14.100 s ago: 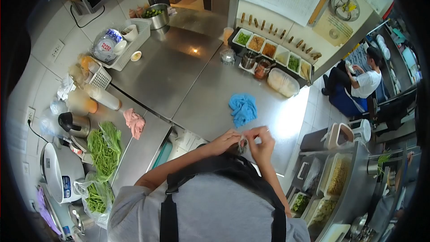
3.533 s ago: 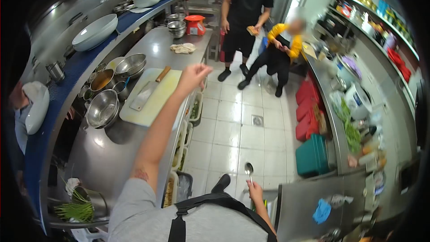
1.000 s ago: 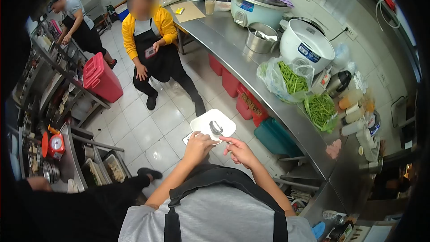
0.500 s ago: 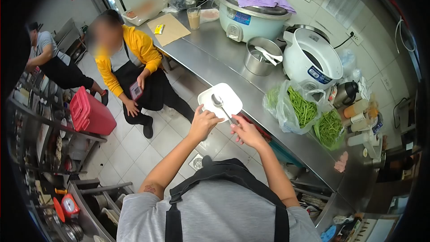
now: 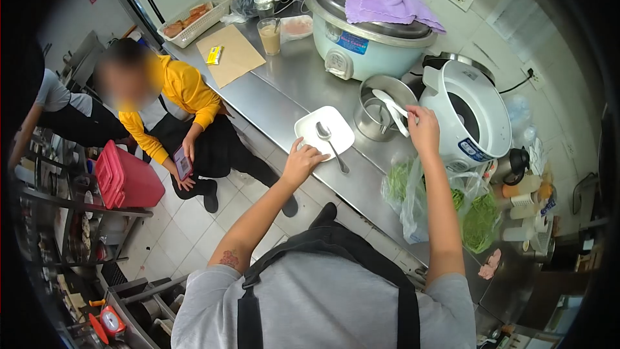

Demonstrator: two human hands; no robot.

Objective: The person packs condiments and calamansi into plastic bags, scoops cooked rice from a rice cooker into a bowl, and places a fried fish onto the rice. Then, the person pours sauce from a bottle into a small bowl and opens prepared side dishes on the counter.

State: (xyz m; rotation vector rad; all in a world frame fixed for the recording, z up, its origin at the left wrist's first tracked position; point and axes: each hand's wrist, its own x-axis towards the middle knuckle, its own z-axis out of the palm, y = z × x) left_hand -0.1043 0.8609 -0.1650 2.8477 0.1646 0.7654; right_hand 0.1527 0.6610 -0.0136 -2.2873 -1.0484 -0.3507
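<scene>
My left hand [image 5: 303, 163] grips the near left edge of a white square plate [image 5: 341, 130] at the steel counter's edge. A metal spoon [image 5: 331, 147] lies on the plate, its handle sticking out over the near rim. Farther right, my right hand [image 5: 421, 130] has its fingers closed on the end of a white paddle [image 5: 390, 106]. That paddle leans in a steel pot [image 5: 367, 127], beside another white utensil. A pale blue rice cooker [image 5: 352, 58] with a purple cloth [image 5: 387, 1] on its lid stands behind the pot.
A white cooker body [image 5: 445, 97] and bagged green beans [image 5: 413, 203] stand right on the counter [image 5: 278, 94]. A glass of drink [image 5: 269, 37] and brown cardboard [image 5: 229, 57] are at the back. At left, a person in yellow [image 5: 187, 94] sits near a red bin [image 5: 132, 178].
My right hand has let go of the spoon and moved right to the paddle in the pot. The plate, in my left hand, has come over the counter's edge. The view has shifted.
</scene>
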